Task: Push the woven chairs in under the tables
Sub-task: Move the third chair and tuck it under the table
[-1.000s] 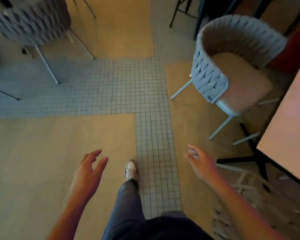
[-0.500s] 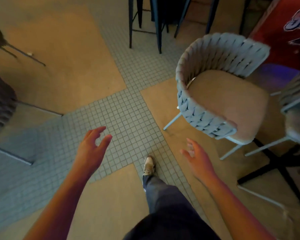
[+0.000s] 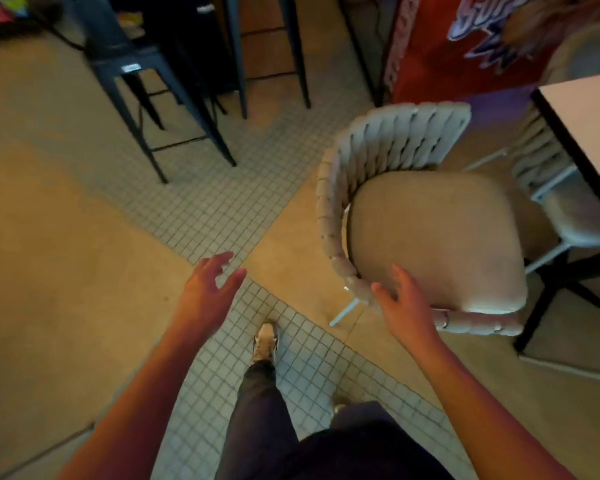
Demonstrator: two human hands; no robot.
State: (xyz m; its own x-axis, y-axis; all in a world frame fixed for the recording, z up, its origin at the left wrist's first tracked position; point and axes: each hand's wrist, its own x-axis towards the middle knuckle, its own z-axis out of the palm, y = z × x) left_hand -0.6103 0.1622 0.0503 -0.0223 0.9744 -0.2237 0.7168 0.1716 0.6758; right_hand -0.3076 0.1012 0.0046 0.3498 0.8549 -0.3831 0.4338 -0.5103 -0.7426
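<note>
We see the woven chair standing out in the open on the tan floor, right of centre in the head view, with its seat facing the desk at the right edge and not yet tucked beneath it. Its wrap-around back is made of thick, pale grey braided straps that curve from the far side round to the near armrest, and the seat is a broad, rounded beige cushion. Thin white metal legs show beneath it. A second woven chair of the same kind sits just beyond it, partly under the desk's dark-edged pale top.

Our right hand is spread open, fingers apart, at the near corner of the chair's braided rim; we cannot tell whether it touches the straps, and it grips nothing. Our left hand is also open with loosely curled fingers, empty, hovering over the band of small grey tiles, well apart from the chair.

Below us a leg in dark trousers ends in a pale shoe on the tiles. Farther off stand dark metal stools, and a red printed panel rises behind the chair.
</note>
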